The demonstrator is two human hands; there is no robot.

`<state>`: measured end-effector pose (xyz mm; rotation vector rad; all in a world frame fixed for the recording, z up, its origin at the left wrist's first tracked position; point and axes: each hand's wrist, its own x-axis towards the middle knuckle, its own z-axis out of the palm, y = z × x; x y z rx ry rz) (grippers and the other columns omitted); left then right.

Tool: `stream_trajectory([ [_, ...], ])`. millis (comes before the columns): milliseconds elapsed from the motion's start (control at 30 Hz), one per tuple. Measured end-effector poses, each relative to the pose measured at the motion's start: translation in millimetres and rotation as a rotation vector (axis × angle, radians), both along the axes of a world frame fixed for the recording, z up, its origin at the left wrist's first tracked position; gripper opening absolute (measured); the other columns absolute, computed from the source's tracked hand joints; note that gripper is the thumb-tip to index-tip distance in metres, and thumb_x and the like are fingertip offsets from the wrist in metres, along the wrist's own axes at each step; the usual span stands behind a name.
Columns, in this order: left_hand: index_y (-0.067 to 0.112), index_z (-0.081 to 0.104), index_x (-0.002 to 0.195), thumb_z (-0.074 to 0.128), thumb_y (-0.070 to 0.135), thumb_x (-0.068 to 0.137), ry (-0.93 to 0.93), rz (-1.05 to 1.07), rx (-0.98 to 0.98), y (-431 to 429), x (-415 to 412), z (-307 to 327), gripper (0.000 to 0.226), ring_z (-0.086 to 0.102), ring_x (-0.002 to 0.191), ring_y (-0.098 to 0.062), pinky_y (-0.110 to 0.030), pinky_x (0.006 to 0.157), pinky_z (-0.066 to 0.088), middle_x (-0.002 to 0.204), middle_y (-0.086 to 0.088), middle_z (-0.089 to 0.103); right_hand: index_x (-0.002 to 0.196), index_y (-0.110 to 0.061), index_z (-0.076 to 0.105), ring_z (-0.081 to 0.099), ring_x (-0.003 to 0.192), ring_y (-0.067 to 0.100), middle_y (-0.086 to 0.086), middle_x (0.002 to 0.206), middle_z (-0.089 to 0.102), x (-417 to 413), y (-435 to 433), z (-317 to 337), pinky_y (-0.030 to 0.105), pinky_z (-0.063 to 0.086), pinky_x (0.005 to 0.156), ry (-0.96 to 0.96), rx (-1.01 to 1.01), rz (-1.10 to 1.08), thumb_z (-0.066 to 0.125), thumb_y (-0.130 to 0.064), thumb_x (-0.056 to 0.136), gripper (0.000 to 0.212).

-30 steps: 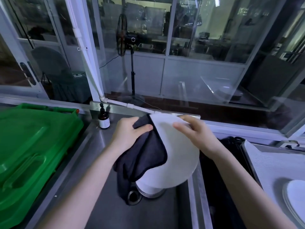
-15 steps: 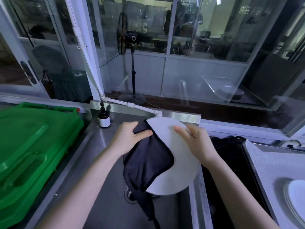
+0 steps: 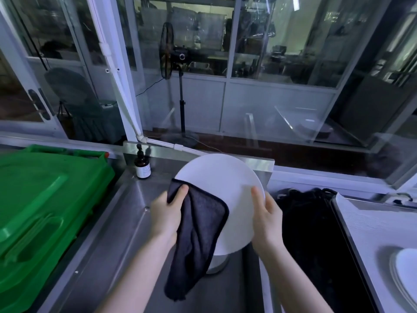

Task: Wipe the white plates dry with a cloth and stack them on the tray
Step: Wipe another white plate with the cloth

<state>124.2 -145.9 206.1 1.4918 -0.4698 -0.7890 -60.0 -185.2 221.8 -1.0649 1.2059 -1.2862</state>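
Note:
I hold a round white plate [image 3: 223, 186] tilted up over the steel sink [image 3: 126, 222]. My right hand [image 3: 266, 220] grips the plate's right rim, thumb on its face. My left hand [image 3: 167, 213] is shut on a dark cloth [image 3: 198, 231] pressed against the plate's lower left; the cloth's tail hangs down into the sink. Below the held plate, part of another white plate [image 3: 217, 263] shows in the sink. At the far right, stacked white plates [image 3: 406, 276] lie on a pale tray [image 3: 370, 227].
A green plastic bin lid [image 3: 40, 213] fills the left side. A brown pump bottle [image 3: 142, 166] stands at the sink's back corner. A black bag or basin [image 3: 316, 233] sits between sink and tray. Glass windows rise behind the counter.
The plate has turned so its face shows more fully and sits higher. My left hand with the cloth has slid down to the plate's lower left; my right hand has shifted down its right rim.

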Motion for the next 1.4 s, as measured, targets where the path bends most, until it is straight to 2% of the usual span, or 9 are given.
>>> stream_trajectory([
  [167, 0.007, 0.067, 0.075, 0.075, 0.028, 0.085, -0.319, -0.197, -0.068, -3.3, 19.1, 18.2, 0.024, 0.059, 0.068, -0.013, -0.030, 0.063, 0.043, 0.069, -0.006, 0.069, 0.081, -0.023, 0.072, 0.064, 0.066, 0.009, -0.009, 0.073, 0.071, -29.9, -29.5, 44.0, 0.022, 0.045, 0.065, 0.377, -0.233, 0.416, 0.070, -0.042, 0.088, 0.021],
  [233, -0.003, 0.060, 0.070, 0.077, 0.025, 0.082, -0.557, -0.415, -0.097, -10.4, 15.2, 31.6, 0.035, 0.043, 0.060, -0.009, -0.029, 0.057, 0.031, 0.059, -0.007, 0.053, 0.063, -0.035, 0.062, 0.050, 0.054, 0.000, -0.019, 0.056, 0.056, -21.2, -37.0, 58.4, 0.012, 0.036, 0.056, 0.612, -0.355, 0.572, 0.070, -0.042, 0.089, 0.028],
  [367, -0.005, 0.056, 0.068, 0.080, 0.024, 0.080, -0.717, -0.625, -0.094, -16.9, 7.2, 41.8, 0.040, 0.035, 0.058, -0.008, -0.030, 0.057, 0.025, 0.060, 0.000, 0.041, 0.048, -0.034, 0.043, 0.024, 0.054, 0.007, -0.010, 0.048, 0.026, -3.6, -40.7, 56.2, 0.023, 0.021, 0.051, 0.880, -0.510, 0.631, 0.069, -0.039, 0.091, 0.050],
  [600, 0.011, 0.070, 0.079, 0.072, 0.028, 0.087, -0.271, -0.132, -0.109, -0.9, 6.7, 15.3, 0.019, 0.063, 0.072, -0.011, -0.027, 0.065, 0.046, 0.078, -0.004, 0.074, 0.053, -0.023, 0.031, 0.024, 0.053, 0.010, -0.013, 0.054, 0.025, -14.9, -32.5, 30.6, 0.026, 0.019, 0.049, 0.351, -0.274, 0.220, 0.063, -0.041, 0.094, 0.055],
  [700, 0.015, 0.067, 0.068, 0.075, 0.023, 0.085, -0.402, -0.270, -0.089, -2.7, 19.4, 19.9, 0.021, 0.057, 0.059, -0.001, -0.019, 0.056, 0.042, 0.065, 0.008, 0.070, 0.056, -0.019, 0.032, 0.027, 0.055, 0.013, -0.008, 0.055, 0.027, -17.1, -31.9, 27.6, 0.030, 0.020, 0.053, 0.430, -0.261, 0.280, 0.064, -0.043, 0.094, 0.055],
  [900, -0.007, 0.059, 0.072, 0.081, 0.029, 0.078, -0.791, -0.671, -0.005, -12.7, 12.1, 36.6, 0.043, 0.039, 0.063, -0.012, -0.032, 0.060, 0.027, 0.064, -0.004, 0.046, 0.054, -0.024, 0.028, 0.021, 0.056, 0.008, -0.008, 0.057, 0.022, -1.3, -31.9, 49.7, 0.025, 0.019, 0.051, 0.824, -0.597, 0.607, 0.069, -0.036, 0.092, 0.057],
  [1033, -0.002, 0.067, 0.079, 0.076, 0.027, 0.084, -0.420, -0.280, -0.085, -0.8, 3.2, 21.0, 0.031, 0.056, 0.069, -0.014, -0.031, 0.063, 0.041, 0.075, -0.017, 0.070, 0.059, -0.013, 0.035, 0.026, 0.059, 0.011, -0.003, 0.060, 0.027, -13.5, -39.1, 46.1, 0.033, 0.021, 0.056, 0.657, -0.426, 0.375, 0.065, -0.043, 0.093, 0.054],
  [1200, 0.016, 0.070, 0.083, 0.070, 0.040, 0.087, 0.111, 0.161, -0.026, 5.7, -18.1, -8.8, 0.025, 0.067, 0.075, -0.016, -0.032, 0.070, 0.053, 0.078, -0.003, 0.074, 0.072, 0.005, 0.045, 0.032, 0.062, 0.012, 0.002, 0.066, 0.035, 14.9, -7.4, 3.8, 0.031, 0.026, 0.060, 0.011, -0.026, -0.124, 0.062, -0.040, 0.093, 0.052],
  [1400, 0.016, 0.069, 0.075, 0.074, 0.036, 0.084, -0.064, 0.011, -0.056, 3.9, 12.3, -5.5, 0.023, 0.064, 0.066, -0.010, -0.026, 0.060, 0.047, 0.068, 0.005, 0.072, 0.079, -0.015, 0.065, 0.056, 0.060, 0.004, -0.013, 0.064, 0.063, -17.7, -20.1, 27.6, 0.015, 0.042, 0.055, 0.276, -0.183, 0.348, 0.075, -0.034, 0.087, 0.023],
])
